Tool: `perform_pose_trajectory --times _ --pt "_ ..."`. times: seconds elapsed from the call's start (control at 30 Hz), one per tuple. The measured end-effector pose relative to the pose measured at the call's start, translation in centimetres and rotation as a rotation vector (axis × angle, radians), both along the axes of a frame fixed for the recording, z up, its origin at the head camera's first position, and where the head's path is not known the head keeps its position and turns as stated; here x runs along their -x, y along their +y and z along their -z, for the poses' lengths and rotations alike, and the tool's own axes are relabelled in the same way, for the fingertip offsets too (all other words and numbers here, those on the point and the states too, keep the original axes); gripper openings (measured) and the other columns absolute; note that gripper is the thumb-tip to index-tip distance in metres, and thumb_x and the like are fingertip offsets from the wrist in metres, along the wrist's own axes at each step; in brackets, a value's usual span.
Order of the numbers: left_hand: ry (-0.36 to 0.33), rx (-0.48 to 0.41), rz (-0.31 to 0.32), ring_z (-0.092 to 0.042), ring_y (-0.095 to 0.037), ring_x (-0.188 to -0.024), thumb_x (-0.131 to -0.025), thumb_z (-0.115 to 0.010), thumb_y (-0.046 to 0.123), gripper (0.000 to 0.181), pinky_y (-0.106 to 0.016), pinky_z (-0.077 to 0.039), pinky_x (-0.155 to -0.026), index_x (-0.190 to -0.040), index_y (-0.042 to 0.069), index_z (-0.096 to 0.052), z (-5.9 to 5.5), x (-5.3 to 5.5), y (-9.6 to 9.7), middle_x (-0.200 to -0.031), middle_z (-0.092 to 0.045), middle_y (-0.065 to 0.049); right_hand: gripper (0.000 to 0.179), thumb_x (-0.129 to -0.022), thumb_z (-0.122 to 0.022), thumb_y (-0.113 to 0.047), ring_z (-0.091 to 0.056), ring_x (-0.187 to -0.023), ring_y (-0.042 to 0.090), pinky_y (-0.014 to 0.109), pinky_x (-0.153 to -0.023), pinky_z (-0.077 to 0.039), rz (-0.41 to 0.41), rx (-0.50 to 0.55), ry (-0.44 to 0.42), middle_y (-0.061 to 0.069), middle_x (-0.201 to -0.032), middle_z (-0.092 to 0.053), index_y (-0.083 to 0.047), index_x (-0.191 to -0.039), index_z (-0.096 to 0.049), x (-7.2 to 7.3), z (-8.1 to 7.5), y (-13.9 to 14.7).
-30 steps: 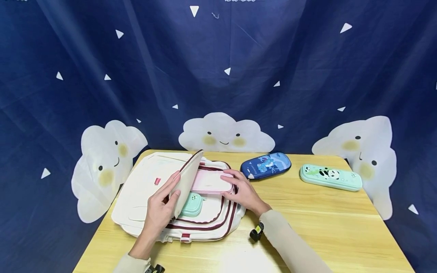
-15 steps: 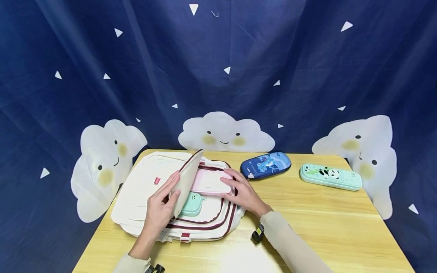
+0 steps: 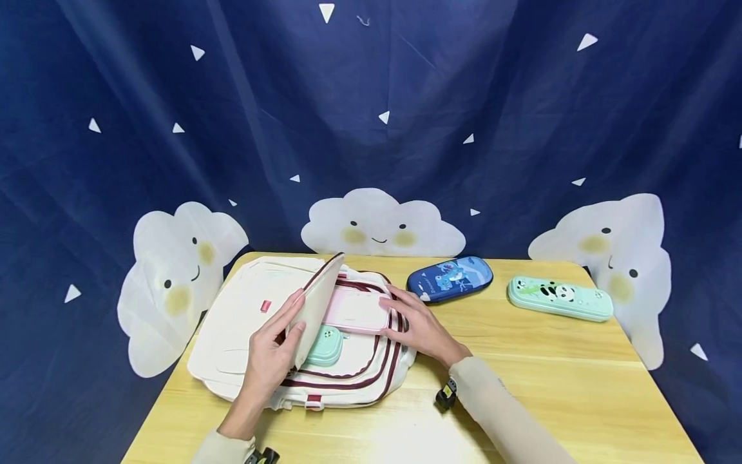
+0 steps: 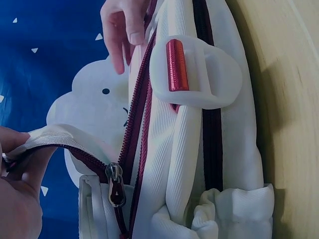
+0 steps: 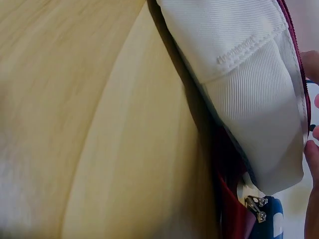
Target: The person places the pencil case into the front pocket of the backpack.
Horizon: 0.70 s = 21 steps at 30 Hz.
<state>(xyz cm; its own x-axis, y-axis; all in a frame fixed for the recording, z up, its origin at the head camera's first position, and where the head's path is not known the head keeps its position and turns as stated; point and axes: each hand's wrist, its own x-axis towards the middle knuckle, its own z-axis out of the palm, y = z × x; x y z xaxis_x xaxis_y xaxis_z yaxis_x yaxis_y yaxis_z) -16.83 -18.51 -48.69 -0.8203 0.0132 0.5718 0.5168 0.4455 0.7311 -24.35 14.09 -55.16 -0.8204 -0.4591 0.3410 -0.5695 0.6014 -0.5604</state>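
Observation:
A cream backpack (image 3: 237, 322) with dark red zips lies on the table, its front pocket unzipped. My left hand (image 3: 269, 357) pinches the pocket's raised flap (image 3: 317, 306) between thumb and fingers. Inside the pocket sit a pink pencil case (image 3: 355, 310) and, nearer me, a mint-green case (image 3: 324, 346), both partly hidden by the flap. My right hand (image 3: 422, 325) is at the pink case's right end, thumb and fingers spread apart, fingertips right at its edge. The left wrist view shows the zip pull (image 4: 115, 185) at the base of the flap.
A blue pencil case (image 3: 449, 280) with a cartoon print lies just right of the backpack. Farther right is a mint-green panda pencil case (image 3: 560, 299). Behind the wooden table (image 3: 522, 367) hangs a dark blue curtain (image 3: 371, 96) with cloud shapes.
My right hand has drawn slightly to the right, its fingertips sliding from the top of the pink case to its end. The left hand keeps its hold on the flap.

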Motion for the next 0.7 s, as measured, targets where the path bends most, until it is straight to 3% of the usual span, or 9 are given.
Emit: perform_pose_trajectory --times 0.27,0.7 --pt "0.006 -0.01 0.011 -0.053 0.003 -0.147 -0.099 -0.073 -0.008 0.048 -0.01 -0.039 -0.122 -0.146 0.006 -0.07 -0.1 -0.1 0.0 -0.153 -0.066 -0.013 0.075 -0.091 -0.088 -0.046 -0.049 -0.153 0.037 0.058 -0.126 -0.046 -0.002 -0.105 0.091 0.013 -0.167 -0.052 -0.013 -0.154 -0.064 0.0 -0.2 -0.5" --pt "-0.01 -0.015 -0.001 -0.053 0.003 -0.147 -0.1 -0.072 -0.008 0.05 -0.01 -0.039 -0.122 -0.147 0.009 -0.069 0.1 -0.1 0.1 -0.154 -0.066 -0.009 0.073 -0.091 -0.089 -0.044 -0.053 -0.148 0.038 0.054 -0.123 -0.05 0.017 -0.153 0.136 0.015 -0.158 -0.062 -0.007 -0.149 -0.067 0.3 -0.7 -1.9"
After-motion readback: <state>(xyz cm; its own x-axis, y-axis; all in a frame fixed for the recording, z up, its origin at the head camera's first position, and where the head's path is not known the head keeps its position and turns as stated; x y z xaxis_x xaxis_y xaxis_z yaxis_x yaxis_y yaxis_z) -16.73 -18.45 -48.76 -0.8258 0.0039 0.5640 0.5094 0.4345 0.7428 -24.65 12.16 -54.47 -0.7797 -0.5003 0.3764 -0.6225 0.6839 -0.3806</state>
